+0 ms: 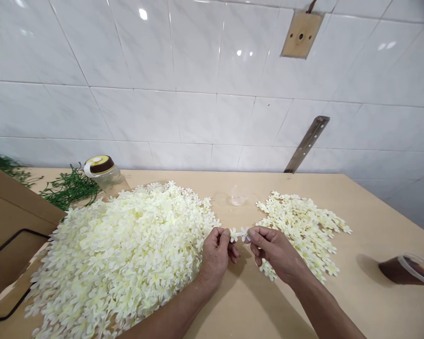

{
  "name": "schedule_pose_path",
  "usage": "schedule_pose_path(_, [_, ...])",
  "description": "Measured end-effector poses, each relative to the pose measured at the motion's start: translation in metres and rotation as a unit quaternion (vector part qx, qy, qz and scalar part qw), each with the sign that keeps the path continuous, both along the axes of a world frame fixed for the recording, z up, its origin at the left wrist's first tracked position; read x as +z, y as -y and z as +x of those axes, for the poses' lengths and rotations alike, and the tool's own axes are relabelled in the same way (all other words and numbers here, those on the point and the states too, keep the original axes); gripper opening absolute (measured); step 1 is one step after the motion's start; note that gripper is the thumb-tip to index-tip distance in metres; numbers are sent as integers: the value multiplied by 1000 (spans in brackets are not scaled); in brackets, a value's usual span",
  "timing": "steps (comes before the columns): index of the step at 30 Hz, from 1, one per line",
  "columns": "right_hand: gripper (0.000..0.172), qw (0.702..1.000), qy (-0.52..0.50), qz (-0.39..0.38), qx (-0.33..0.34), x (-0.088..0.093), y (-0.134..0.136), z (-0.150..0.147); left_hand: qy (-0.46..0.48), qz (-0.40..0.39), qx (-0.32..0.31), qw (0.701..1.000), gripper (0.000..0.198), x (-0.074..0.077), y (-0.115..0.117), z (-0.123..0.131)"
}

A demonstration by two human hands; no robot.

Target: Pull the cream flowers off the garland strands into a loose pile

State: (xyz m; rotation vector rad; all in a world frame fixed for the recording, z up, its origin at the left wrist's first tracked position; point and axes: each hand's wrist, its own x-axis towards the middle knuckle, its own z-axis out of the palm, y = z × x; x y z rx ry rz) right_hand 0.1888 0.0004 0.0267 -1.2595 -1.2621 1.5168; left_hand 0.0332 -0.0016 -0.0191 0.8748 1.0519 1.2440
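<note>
Head view, only one. Left hand (215, 256) and right hand (275, 249) meet over the table (371, 221), just right of the big flower pile (134, 254). Between them: a small flower piece (239, 234), two pale blooms side by side, seemingly joined by a white strip; can't tell for sure. It's up in the fingers, off the table, in the gap between the big pile and the small flower pile (307, 230).

Grip: left thumb and forefinger pinch the left end; right thumb and forefinger pinch the right end. Other fingers curled loosely below, not obviously holding anything.

Handling, my guess: very light, thin fabric or soft plastic, floppy, not really slippery. Petals likely crease or tear if pulled hard. Best hold is near the yellowish centers, thumb against fingertip, light pressure; petal tips look too flimsy.

Around: clear cup (238, 200) beyond the hands, bottle (109, 176) with brown-and-yellow lid behind the big pile, green stems (70, 188) beside it, brown box (17, 202) far left, dark drink cup (406, 270) far right.
</note>
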Motion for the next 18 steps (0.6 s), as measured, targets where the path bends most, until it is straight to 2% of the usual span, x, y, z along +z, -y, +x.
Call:
schedule_pose_path(6, [48, 997, 75, 31, -9, 18, -11, -18, 17, -1, -5, 1000, 40, -1, 0, 2])
schedule_pose_path(8, [47, 994, 95, 57, 20, 29, -12, -34, 26, 8, -9, 1000, 42, 1, 1, 2])
schedule_pose_path(11, [43, 984, 109, 88, 112, 46, -12, -53, 35, 25, -5, 999, 49, 6, 2, 2])
schedule_pose_path(12, [42, 978, 129, 112, 116, 49, -13, -56, 33, 25, -2, 999, 49, 8, 3, 2])
schedule_pose_path(14, [41, 964, 190, 177, 55, 49, -15, -53, 27, 14, 9, 999, 46, 8, 3, 1])
schedule_pose_path(16, [38, 938, 258, 225, -59, 40, -18, -41, 18, 11, 21, 1000, 42, 5, 3, 1])
schedule_pose_path(17, [39, 932, 278, 212, -95, 33, -18, -34, 10, 13, 26, 1000, 40, 3, 3, 1])
schedule_pose_path(18, [42, 939, 281, 176, -93, 25, -18, -28, 0, 19, 31, 999, 39, 1, 3, 1])
